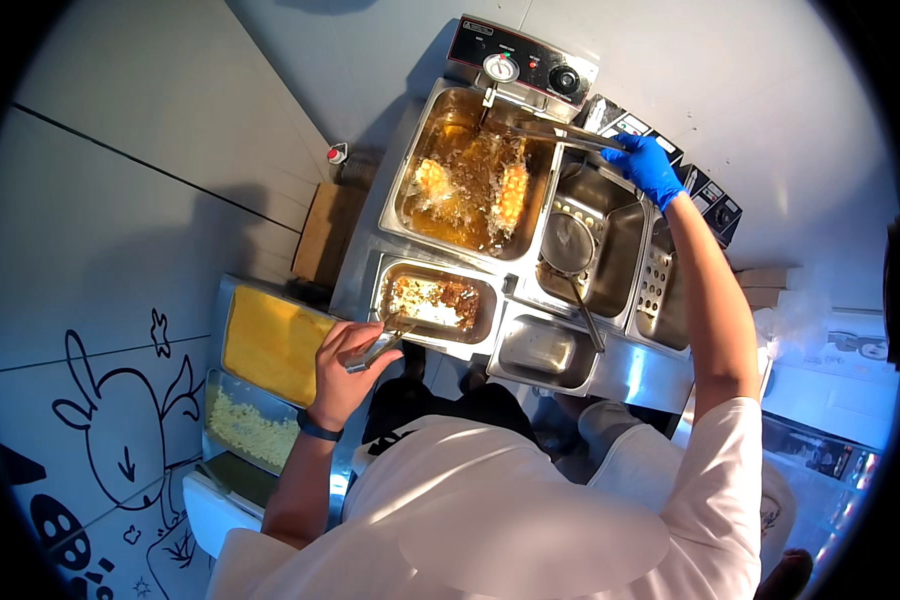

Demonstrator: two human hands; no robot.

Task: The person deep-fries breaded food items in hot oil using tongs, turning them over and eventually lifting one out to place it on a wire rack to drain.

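Note:
My right hand (pixel 649 169), in a blue glove, grips long metal tongs (pixel 581 136) whose tips reach into the deep fryer's hot oil (pixel 457 214). Two golden, lumpy coated food pieces bubble there, a smaller one (pixel 431 180) at left and a longer one (pixel 511 196) at right. A dial thermometer (pixel 501 67) is mounted at the back rim with its stem down in the vat. Bare, with a dark wristband, my left hand (pixel 349 371) holds small metal tongs (pixel 379 351) at the near edge of a steel pan (pixel 487 330) of pale and brown fried crumbs (pixel 435 304).
Right of the vat, a fryer basin (pixel 619 247) holds a mesh skimmer (pixel 568 244). Another basin with a perforated plate (pixel 654 285) adjoins it. A small steel pan (pixel 544 345) sits in front. At left are a yellow-filled tray (pixel 274 341) and pale diced bits (pixel 251 427). Another person (pixel 630 450) stands at right.

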